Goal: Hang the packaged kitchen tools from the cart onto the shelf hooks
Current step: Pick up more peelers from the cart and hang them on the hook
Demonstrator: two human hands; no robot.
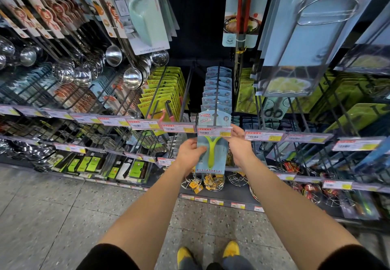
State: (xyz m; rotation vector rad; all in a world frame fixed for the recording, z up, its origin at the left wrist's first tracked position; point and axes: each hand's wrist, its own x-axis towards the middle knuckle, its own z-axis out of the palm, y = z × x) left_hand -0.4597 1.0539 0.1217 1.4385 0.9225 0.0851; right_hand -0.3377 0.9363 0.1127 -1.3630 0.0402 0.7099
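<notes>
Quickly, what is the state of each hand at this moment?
Left hand: closed on the left edge of the blue peeler package.
Right hand: holds the right side of the same package, near the price tag.

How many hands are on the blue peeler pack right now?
2. The left hand holds the blue peeler pack by its left edge; the right hand holds its right edge, just under the price tag.
</notes>
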